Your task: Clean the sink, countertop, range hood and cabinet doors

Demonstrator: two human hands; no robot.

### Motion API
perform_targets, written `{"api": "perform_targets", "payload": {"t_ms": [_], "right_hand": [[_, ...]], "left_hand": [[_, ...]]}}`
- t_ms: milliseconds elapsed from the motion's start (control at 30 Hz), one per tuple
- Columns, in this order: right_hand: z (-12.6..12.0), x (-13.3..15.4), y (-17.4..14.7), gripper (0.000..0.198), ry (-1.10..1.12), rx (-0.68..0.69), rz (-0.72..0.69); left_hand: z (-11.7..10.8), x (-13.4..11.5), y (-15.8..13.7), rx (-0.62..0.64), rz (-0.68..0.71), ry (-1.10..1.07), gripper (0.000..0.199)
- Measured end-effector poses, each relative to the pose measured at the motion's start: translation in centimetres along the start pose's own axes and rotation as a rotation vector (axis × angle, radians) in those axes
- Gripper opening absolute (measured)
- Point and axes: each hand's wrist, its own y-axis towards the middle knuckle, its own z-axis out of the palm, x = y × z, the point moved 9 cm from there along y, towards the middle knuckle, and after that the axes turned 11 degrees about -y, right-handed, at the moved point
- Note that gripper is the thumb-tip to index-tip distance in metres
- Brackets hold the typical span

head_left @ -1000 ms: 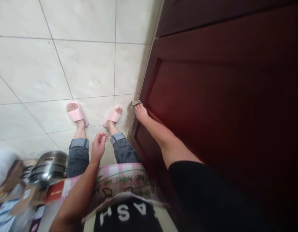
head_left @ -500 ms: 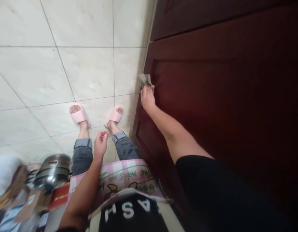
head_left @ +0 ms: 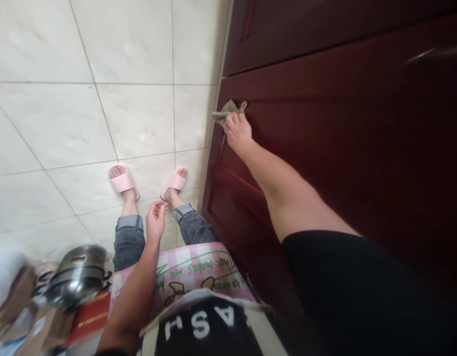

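Note:
My right hand (head_left: 238,130) is closed on a grey-green cloth (head_left: 224,112) with a small hanging loop. It presses the cloth to the lower edge of a dark red panelled cabinet door (head_left: 306,128), near a corner of the raised moulding. Low in front of my apron, my left hand (head_left: 155,220) hangs over the floor between my legs, fingers curled in loosely, with nothing visible in it. The pink checked apron (head_left: 198,267) has green lettering.
Pale floor tiles (head_left: 135,113) lie to the left of the cabinet. My feet stand on them in pink slippers (head_left: 122,180). At the lower left are a steel pot (head_left: 80,272), a red box (head_left: 89,319) and cardboard (head_left: 46,326). A handle (head_left: 436,53) shows faintly on the cabinet.
My right hand and the cloth have shifted slightly right and up along the door's lower edge. My left hand stays almost in place. The view has tilted a little.

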Motion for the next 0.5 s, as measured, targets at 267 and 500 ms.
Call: {"api": "perform_targets", "payload": {"t_ms": [267, 500], "right_hand": [[-5.9, -6.8, -9.1, 0.069, -0.032, -0.274, 0.241], [-0.6, 0.8, -16.0, 0.057, 0.008, -0.029, 0.111]], "left_hand": [[-0.3, -1.2, 1.4, -0.005, 0.021, 0.042, 0.022], [-1.3, -2.8, 2.1, -0.006, 0.048, 0.075, 0.024]]}}
